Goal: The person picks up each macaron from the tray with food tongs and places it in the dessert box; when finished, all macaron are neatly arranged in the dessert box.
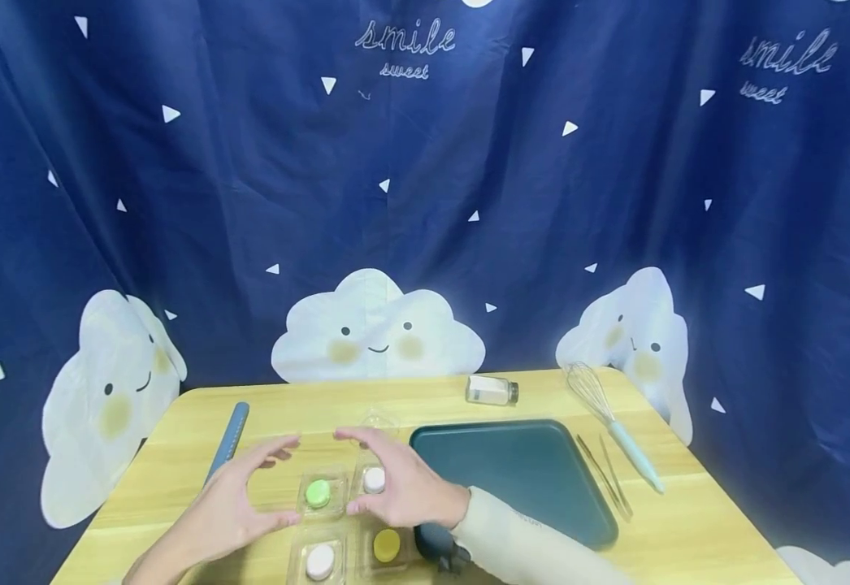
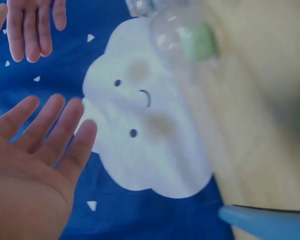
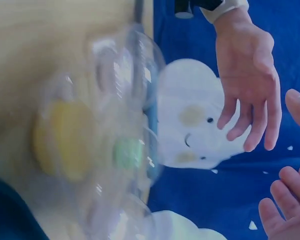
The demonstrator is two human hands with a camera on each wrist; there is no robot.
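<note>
Clear plastic cups hold small round pieces that look like macarons: a green one, a yellow one and two white ones, at the back and the front. To their left hovers my left hand, fingers spread and thumb apart, holding nothing. My right hand is above the cups' right side, its thumb and fingers parted in a wide curve with nothing visible between them. Both hands show palms with extended fingers in the left wrist view. The right wrist view has the yellow macaron blurred close by.
A dark teal tray lies right of the cups, partly under the right forearm. Beyond it are a whisk, thin tongs and a small labelled jar. A blue strip-shaped object lies at the left.
</note>
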